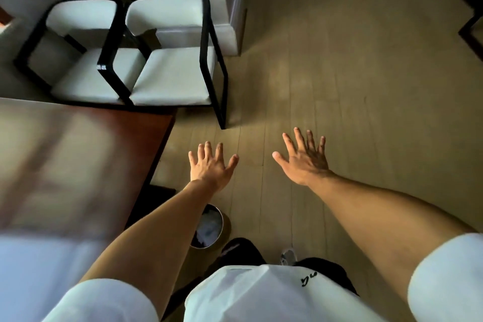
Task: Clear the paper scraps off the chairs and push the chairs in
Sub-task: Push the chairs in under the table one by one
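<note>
Two black-framed chairs with pale cushions stand side by side at the far edge of a brown table (86,154). The left chair (86,78) and the right chair (172,76) both show bare seats; I see no paper scraps on them. My left hand (210,166) and my right hand (305,158) are stretched out in front of me over the wooden floor, fingers spread, holding nothing. Both hands are well short of the chairs.
A small round waste bin (211,225) with crumpled paper inside stands on the floor by the table corner, near my feet. A pale wall column (224,8) rises behind the right chair. Dark furniture legs (470,31) show at the far right. Open floor lies ahead.
</note>
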